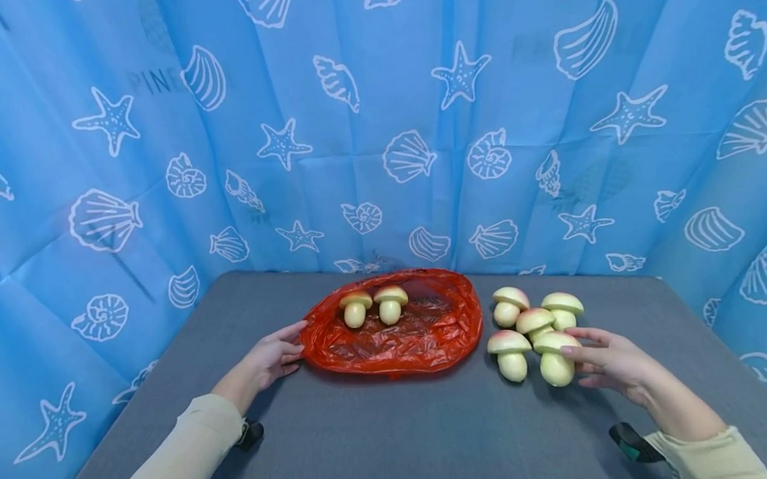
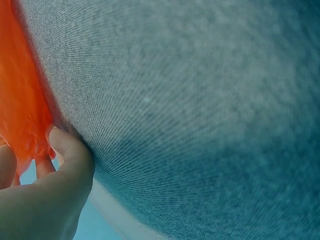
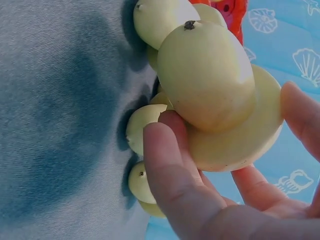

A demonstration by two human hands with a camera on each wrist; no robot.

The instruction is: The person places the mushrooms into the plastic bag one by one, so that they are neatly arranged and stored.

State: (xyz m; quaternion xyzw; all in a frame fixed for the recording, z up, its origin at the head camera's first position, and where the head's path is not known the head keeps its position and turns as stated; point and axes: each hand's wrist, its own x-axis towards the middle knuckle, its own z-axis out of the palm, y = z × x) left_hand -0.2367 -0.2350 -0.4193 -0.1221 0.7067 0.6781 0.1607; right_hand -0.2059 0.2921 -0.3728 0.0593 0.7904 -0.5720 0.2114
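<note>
At the left end of a red plastic bag point(image 1: 429, 356), my left hand point(image 1: 269, 359) pinches the bag's edge between thumb and fingers. The bag lies spread with its mouth wide, and two toy mushrooms, a left one point(image 1: 355, 312) and a right one point(image 1: 390, 308), lie in it. My right hand point(image 1: 614, 365) holds the nearest mushroom point(image 1: 557, 364) of a group by its cap. In the right wrist view, fingers and thumb are around the cap of this mushroom point(image 3: 207, 75), its pale stem pointing toward the camera.
Several more pale mushrooms with pinkish caps, one of them at the front left point(image 1: 511, 363), stand close together right of the bag. Everything lies on a grey cloth-covered table point(image 1: 394, 441). A blue curtain point(image 1: 377, 109) with white shell prints hangs behind and beside it.
</note>
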